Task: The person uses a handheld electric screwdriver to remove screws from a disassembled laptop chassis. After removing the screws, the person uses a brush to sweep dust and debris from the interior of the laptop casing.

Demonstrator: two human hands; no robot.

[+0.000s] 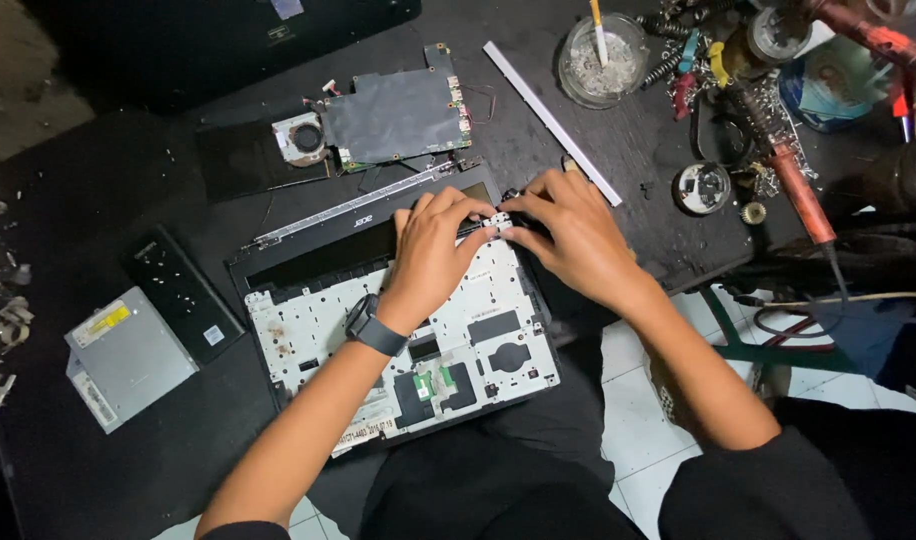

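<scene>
Your left hand [433,245] and right hand [568,235] meet at centre frame, fingertips pinched on a small part at the top edge of the opened laptop shell [398,340]. Judging by the layout, disassembly is well along: the circuit board [393,115] with its fan lies removed above, a silver drive [128,355] at lower left; the shell remains to strip.

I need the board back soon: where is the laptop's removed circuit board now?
In the head view, the circuit board lies at upper centre on the dark table, beside the small fan, beyond the opened laptop chassis.
</scene>
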